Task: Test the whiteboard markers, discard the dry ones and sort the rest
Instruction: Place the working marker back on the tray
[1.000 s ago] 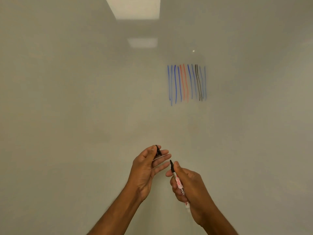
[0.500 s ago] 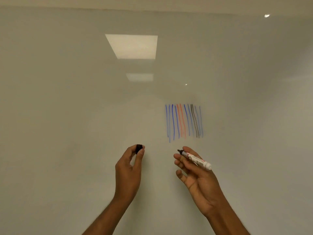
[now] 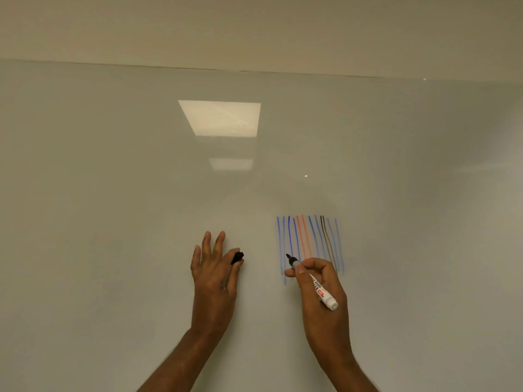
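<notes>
White plastic marker (image 3: pixel 316 283) looked light, stiff and slick, so I kept my right hand (image 3: pixel 321 292) clamped mid-barrel, tip at the test strokes (image 3: pixel 310 244) on the whiteboard (image 3: pixel 113 222), left hand (image 3: pixel 213 274) well apart pinching its black cap (image 3: pixel 237 258).

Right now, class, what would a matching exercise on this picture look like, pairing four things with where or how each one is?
Things:
1. marker
2. cap
3. black lines
4. light reflection

Places or states:
A. high on the whiteboard, above both hands
B. uncapped, in the right hand
C. among blue lines and red lines
D. in the left hand

Pairs: 1-B, 2-D, 3-C, 4-A
</notes>
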